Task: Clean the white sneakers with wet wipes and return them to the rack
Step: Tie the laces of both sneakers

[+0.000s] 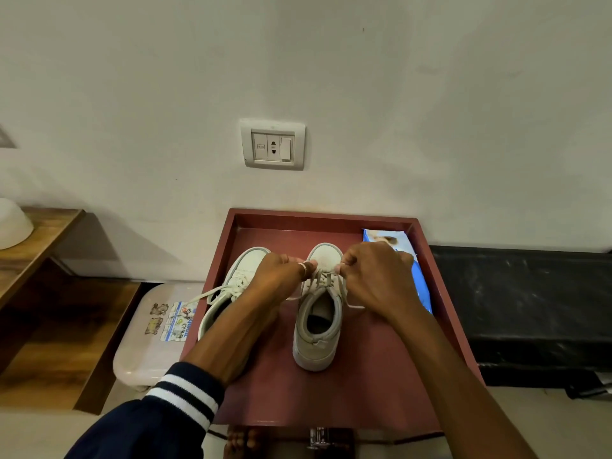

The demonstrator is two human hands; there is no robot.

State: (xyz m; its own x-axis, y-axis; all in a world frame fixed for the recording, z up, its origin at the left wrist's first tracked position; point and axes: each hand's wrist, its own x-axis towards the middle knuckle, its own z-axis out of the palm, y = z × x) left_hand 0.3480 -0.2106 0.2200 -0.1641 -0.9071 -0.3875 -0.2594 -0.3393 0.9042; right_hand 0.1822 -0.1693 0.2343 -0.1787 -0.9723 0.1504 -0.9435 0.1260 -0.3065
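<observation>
Where the red tray (324, 216) sits against the wall, it holds two white sneakers side by side, toes toward the wall, and a blue pack of wipes (422, 286) along its right side. The left hand (281, 273) and right hand (374, 273) meet over the right sneaker (319, 339), curled fingers (306, 268) of each pinching its laces (326, 280). The left sneaker (246, 263) stands just beside it, partly hidden by the left forearm, with one lace trailing over the tray's left rim.

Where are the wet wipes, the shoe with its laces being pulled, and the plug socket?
wet wipes pack (421, 286), head view, blue wrapper's right side.
white sneaker with pulled laces (313, 354), head view, its heel.
wall socket (273, 145), head view, middle plug holes.
</observation>
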